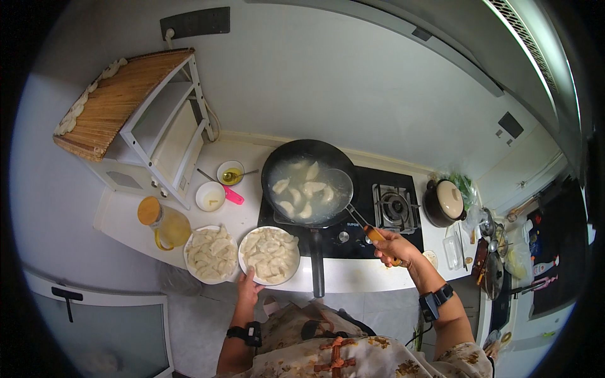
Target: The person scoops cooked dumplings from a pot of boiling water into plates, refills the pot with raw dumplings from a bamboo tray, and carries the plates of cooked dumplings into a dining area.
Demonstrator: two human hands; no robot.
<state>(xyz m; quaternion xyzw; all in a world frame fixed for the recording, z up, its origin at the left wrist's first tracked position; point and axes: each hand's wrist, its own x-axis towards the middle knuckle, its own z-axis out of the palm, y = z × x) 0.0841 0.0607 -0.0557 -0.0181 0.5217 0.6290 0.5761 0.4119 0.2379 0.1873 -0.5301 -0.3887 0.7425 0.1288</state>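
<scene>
My right hand (393,248) is closed around the wooden handle of a skimmer (339,182), whose round head lies at the right side of a black wok (267,208). Several dumplings (312,189) sit in cloudy liquid in the wok, which rests on the left burner of a black gas cooktop (364,178). At the front edge of the counter, my left hand (249,287) touches the rim of a white plate (242,264) heaped with pale dumplings; whether it grips the rim I cannot tell. A second heaped plate (188,271) stands just left of it.
A glass pitcher (175,229) of yellow liquid, a small white bowl (210,196) and a bowl of oil (230,173) with a spoon stand left. The wok's handle (317,264) juts over the counter's front edge. A lidded dark pot (442,203) stands right of the free burner (396,206).
</scene>
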